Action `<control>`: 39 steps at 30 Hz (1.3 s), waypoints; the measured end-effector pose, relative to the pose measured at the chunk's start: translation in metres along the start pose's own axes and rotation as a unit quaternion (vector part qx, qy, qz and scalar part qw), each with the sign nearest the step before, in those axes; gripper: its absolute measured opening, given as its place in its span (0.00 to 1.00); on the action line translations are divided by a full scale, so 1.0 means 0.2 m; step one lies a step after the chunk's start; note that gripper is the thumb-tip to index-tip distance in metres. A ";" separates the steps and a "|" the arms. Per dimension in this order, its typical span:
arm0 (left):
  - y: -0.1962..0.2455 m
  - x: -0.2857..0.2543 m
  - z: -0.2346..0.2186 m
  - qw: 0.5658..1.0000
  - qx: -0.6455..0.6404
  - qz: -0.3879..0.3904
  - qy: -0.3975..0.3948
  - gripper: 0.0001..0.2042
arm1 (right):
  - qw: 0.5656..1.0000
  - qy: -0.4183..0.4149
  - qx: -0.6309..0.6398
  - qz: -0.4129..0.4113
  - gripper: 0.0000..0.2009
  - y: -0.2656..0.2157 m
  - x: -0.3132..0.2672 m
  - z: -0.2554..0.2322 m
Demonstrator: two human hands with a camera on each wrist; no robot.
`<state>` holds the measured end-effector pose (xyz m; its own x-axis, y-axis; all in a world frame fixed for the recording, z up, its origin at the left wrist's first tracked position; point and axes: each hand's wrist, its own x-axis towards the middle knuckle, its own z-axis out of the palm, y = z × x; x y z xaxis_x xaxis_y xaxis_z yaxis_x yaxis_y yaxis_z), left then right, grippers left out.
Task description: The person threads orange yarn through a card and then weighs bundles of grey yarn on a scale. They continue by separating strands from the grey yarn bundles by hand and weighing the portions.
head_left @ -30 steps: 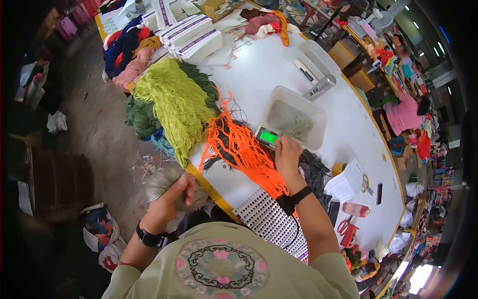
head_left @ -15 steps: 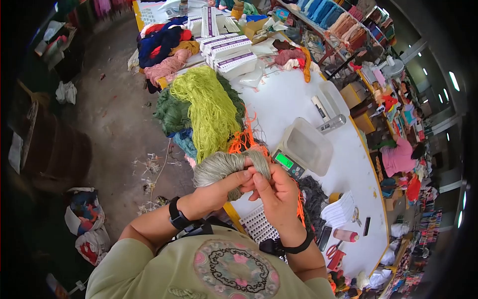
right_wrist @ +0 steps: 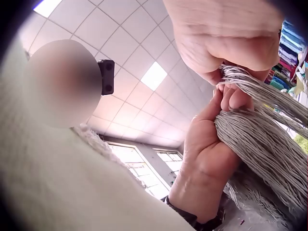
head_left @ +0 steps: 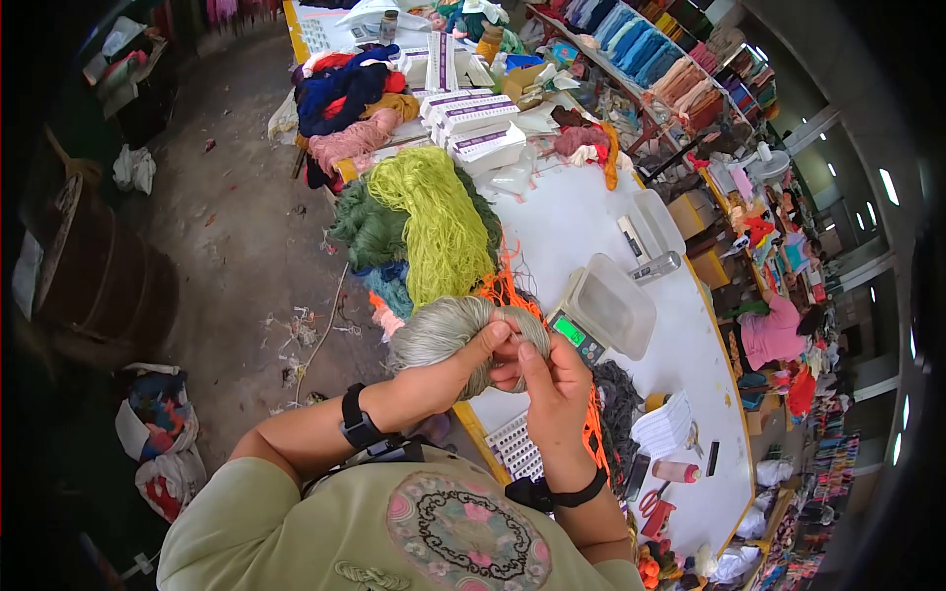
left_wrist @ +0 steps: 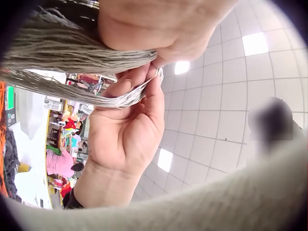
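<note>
A grey skein of yarn (head_left: 434, 333) hangs between my two hands over the table's near left edge. My left hand (head_left: 445, 379) grips the skein, its fingers curled round the bundle. Facing it, my right hand (head_left: 558, 389) pinches a thinner bunch of grey strands (left_wrist: 122, 100), seen looped over its fingers in the left wrist view. Both sets of fingertips meet at the strands. Just beyond the right hand stands a small scale (head_left: 577, 337) with a lit green display, and a clear plastic tub (head_left: 645, 340) rests at it.
Lime-green yarn (head_left: 434, 227), dark green yarn (head_left: 370, 222) and orange cords (head_left: 507, 281) lie along the left edge. White boxes (head_left: 483, 143) are stacked behind. To the right are dark grey yarn (head_left: 616, 404), a paper (head_left: 662, 428), red-handled scissors (head_left: 650, 502) and a pink bottle (head_left: 676, 472).
My right hand has moved from the scale to the skein and pinches strands there. My left hand has brought the skein inward. Grey strands earlier in the tub no longer show there.
</note>
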<state>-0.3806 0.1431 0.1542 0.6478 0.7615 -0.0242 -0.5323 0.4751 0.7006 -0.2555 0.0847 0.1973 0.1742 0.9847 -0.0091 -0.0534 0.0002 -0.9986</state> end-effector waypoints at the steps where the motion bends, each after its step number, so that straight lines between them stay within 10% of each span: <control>1: 0.00 -0.01 0.00 0.999 0.001 0.023 0.034 0.12 | 1.000 0.012 0.010 0.000 0.11 -0.01 -0.01 0.02; 29: 0.08 -0.11 0.00 0.998 0.034 0.041 -0.025 0.10 | 0.996 0.076 -0.023 -0.048 0.08 0.00 -0.13 0.13; 35: 0.14 -0.11 -0.08 0.979 -0.177 0.009 -0.097 0.16 | 0.970 0.201 0.121 -0.062 0.07 -0.02 -0.06 -0.08; 39: 0.16 -0.11 -0.08 0.964 -0.171 -0.091 -0.181 0.24 | 0.989 0.143 -0.026 -0.022 0.06 -0.14 -0.06 -0.09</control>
<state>-0.4209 0.1482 0.1646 0.8622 0.4778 0.1684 -0.5003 0.7508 0.4312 -0.2385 0.0707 0.2251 0.4469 0.8941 0.0281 0.0107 0.0260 -0.9996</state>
